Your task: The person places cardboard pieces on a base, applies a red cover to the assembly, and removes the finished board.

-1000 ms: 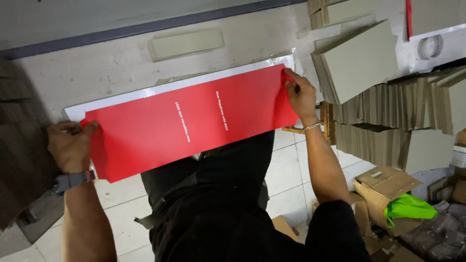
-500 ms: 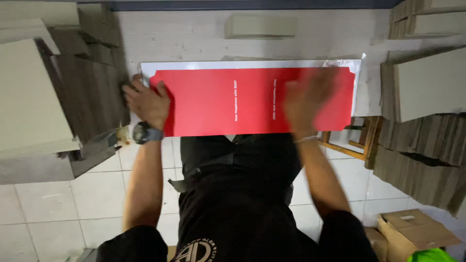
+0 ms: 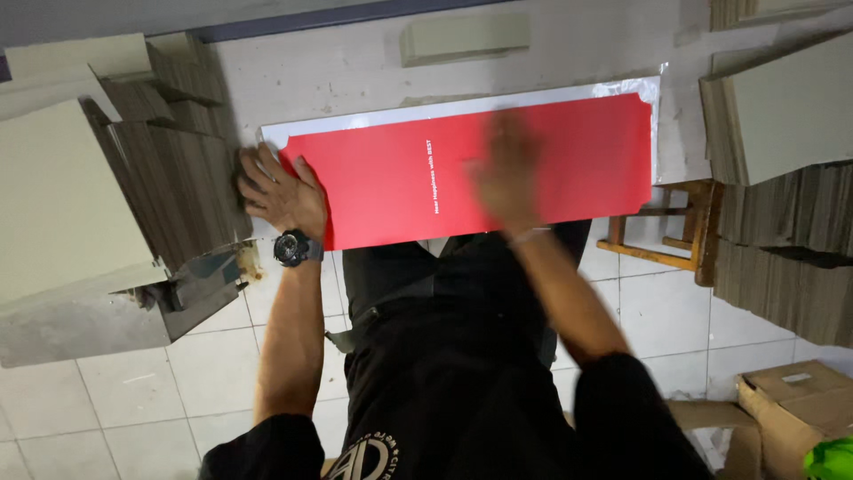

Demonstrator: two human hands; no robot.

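Observation:
A long red card sheet [image 3: 577, 169] with small white print lies across my lap, in a clear plastic sleeve with a white backing [image 3: 426, 113]. My left hand [image 3: 280, 191], with a dark watch on the wrist, grips the sheet's left end. My right hand [image 3: 508, 173] is blurred in motion, flat over the middle of the red sheet with fingers spread; I cannot tell whether it presses or only passes over.
Stacks of flat grey-brown cardboard [image 3: 98, 178] stand at the left, more stacks [image 3: 782, 178] at the right. A small wooden stool [image 3: 675, 236] is beside my right knee. A brown carton [image 3: 795, 409] and something bright green [image 3: 831, 458] sit at the lower right on the tiled floor [image 3: 133, 391].
The view has swung right, then steadied. My right hand left the sheet's right corner and slid leftward to the sheet's middle. The left hand stays on the left end.

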